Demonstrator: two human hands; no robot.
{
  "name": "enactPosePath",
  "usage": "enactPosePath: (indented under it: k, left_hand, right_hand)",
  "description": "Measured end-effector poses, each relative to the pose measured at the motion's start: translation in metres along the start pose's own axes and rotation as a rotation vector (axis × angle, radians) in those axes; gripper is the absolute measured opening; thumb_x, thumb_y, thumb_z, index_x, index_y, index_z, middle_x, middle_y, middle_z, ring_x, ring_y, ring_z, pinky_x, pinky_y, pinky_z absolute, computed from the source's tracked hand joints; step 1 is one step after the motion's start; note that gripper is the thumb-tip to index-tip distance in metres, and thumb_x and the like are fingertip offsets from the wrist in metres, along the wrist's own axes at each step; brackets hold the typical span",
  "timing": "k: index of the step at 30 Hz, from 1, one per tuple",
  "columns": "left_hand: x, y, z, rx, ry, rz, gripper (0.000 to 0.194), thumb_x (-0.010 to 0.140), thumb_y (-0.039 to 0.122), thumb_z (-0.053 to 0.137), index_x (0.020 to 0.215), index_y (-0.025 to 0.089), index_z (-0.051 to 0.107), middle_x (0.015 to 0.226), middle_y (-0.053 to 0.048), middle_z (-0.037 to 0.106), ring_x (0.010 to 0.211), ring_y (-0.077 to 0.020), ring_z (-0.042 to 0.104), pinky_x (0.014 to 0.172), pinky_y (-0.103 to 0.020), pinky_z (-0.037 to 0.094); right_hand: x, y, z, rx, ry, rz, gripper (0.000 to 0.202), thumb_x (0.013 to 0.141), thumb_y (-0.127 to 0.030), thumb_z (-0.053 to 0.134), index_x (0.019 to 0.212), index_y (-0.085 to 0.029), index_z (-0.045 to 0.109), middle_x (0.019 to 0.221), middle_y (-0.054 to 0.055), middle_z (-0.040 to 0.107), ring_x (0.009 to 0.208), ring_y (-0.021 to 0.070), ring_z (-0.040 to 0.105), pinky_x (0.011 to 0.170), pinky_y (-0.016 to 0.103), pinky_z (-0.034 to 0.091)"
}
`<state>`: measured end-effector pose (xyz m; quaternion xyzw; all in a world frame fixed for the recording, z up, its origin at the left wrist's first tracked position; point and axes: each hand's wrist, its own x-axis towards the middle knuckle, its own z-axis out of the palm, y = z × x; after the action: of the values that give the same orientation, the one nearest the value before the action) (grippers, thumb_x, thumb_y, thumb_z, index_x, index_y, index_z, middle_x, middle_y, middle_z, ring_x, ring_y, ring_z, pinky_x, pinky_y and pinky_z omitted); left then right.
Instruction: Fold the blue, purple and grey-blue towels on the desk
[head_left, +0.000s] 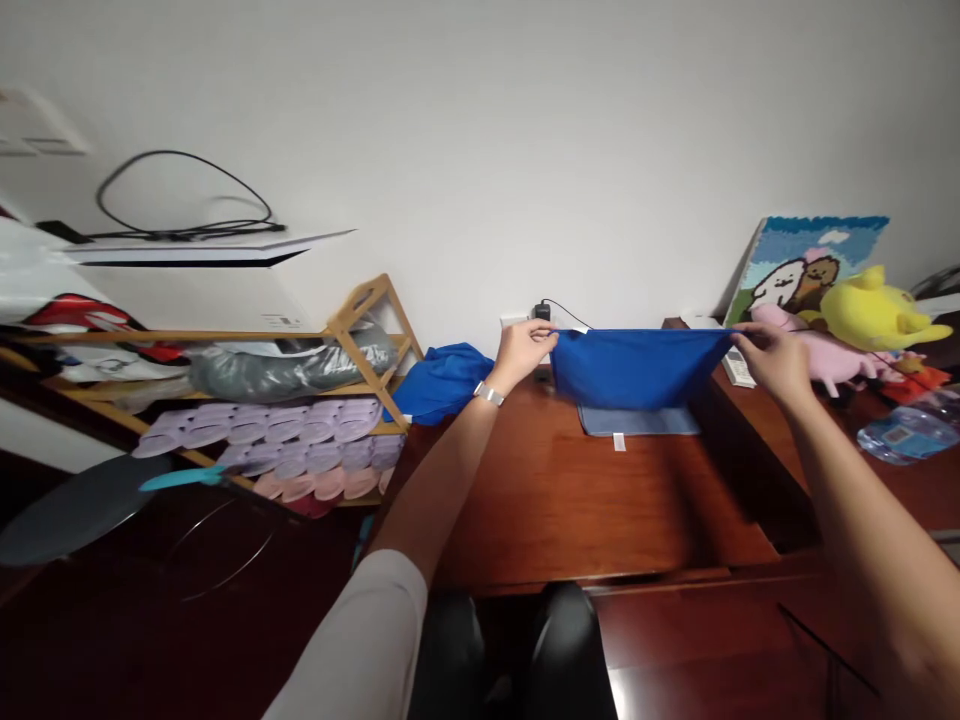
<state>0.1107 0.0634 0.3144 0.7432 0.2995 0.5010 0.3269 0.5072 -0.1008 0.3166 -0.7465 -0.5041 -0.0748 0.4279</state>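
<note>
A blue cloth (641,368) is stretched between my two hands above the back of the wooden table. My left hand (527,352) pinches its upper left corner, and my right hand (772,358) grips the upper right corner. The top edge runs taut and nearly level, while the lower part hangs down, slightly blurred. Under and behind it, a folded grey-blue cloth (637,422) with a small white tag lies flat on the table, partly hidden. Left of my left wrist, another blue cloth (446,380) lies crumpled beside the rack.
A wooden rack (379,385) with several lilac and pink slippers (285,440) stands at the left. On the right are a picture (814,260), a yellow plush toy (874,312), a pink plush toy (825,362) and a plastic bottle (909,432). The wooden tabletop (540,510) extends toward my knees.
</note>
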Motion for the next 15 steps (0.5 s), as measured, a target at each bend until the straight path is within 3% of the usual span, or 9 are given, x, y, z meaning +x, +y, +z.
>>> enactPosePath:
  k: [3,6,11,13,15]
  left_hand:
    - [0.002,-0.032,0.032,0.06,0.07,0.066,0.017,0.089,0.02,0.071,0.102,0.017,0.083,0.09,-0.006,0.082,0.082,-0.0194,0.078,0.082,-0.032,0.063]
    - [-0.024,-0.082,0.066,0.196,0.025,0.094,0.019,0.091,0.019,0.07,0.104,0.02,0.083,0.089,-0.005,0.082,0.078,-0.019,0.077,0.082,-0.032,0.063]
    - [-0.09,-0.173,0.124,0.384,-0.238,0.066,0.026,0.092,0.01,0.065,0.105,0.023,0.083,0.11,-0.006,0.082,0.099,-0.0212,0.078,0.094,-0.034,0.061]
    - [-0.115,-0.199,0.142,0.433,-0.336,0.052,0.026,0.091,0.007,0.065,0.103,0.023,0.082,0.11,-0.006,0.082,0.101,-0.0215,0.078,0.097,-0.035,0.061]
    - [-0.133,-0.215,0.153,0.454,-0.344,0.065,0.026,0.092,0.007,0.064,0.103,0.023,0.081,0.111,-0.006,0.082,0.102,-0.0216,0.077,0.099,-0.037,0.06]
  right_hand:
    - [0.013,0.025,0.028,0.005,0.112,0.003,0.042,0.101,-0.043,0.057,0.118,-0.01,0.075,0.106,0.018,0.079,0.09,0.0215,0.069,0.086,0.036,0.05]
    - [-0.009,0.064,0.072,-0.008,0.163,-0.021,0.035,0.097,-0.038,0.056,0.11,-0.013,0.076,0.107,0.017,0.078,0.095,0.026,0.07,0.093,0.041,0.052]
    - [-0.078,0.144,0.166,-0.084,-0.002,-0.004,0.036,0.088,-0.023,0.047,0.109,-0.015,0.075,0.119,0.018,0.075,0.109,0.0288,0.069,0.105,0.045,0.051]
    - [-0.101,0.173,0.196,-0.127,-0.083,0.101,0.037,0.085,-0.021,0.047,0.108,-0.014,0.075,0.118,0.02,0.074,0.107,0.0303,0.07,0.103,0.046,0.053]
    - [-0.116,0.195,0.215,-0.14,-0.114,0.154,0.037,0.083,-0.021,0.047,0.106,-0.013,0.075,0.114,0.021,0.074,0.106,0.0316,0.07,0.102,0.047,0.055]
